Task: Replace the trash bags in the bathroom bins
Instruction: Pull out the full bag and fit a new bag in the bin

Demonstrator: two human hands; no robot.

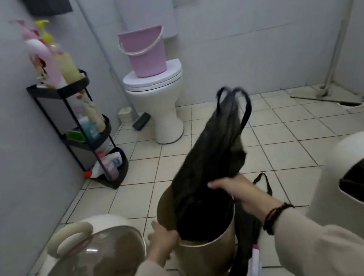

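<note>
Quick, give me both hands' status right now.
Left hand: gripping the bin rim.
Right hand: closed on the black trash bag.

Beige long sleeves [316, 243]; dark beaded bracelet [276, 217] on right wrist.

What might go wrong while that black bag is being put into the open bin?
The black trash bag is bunched and mostly above the open bin, handles up, so it may seat unevenly. The left hand steadies only the rim; the bin might tip. The right hand grips the bag near another dark bag on the floor, which could snag.
</note>
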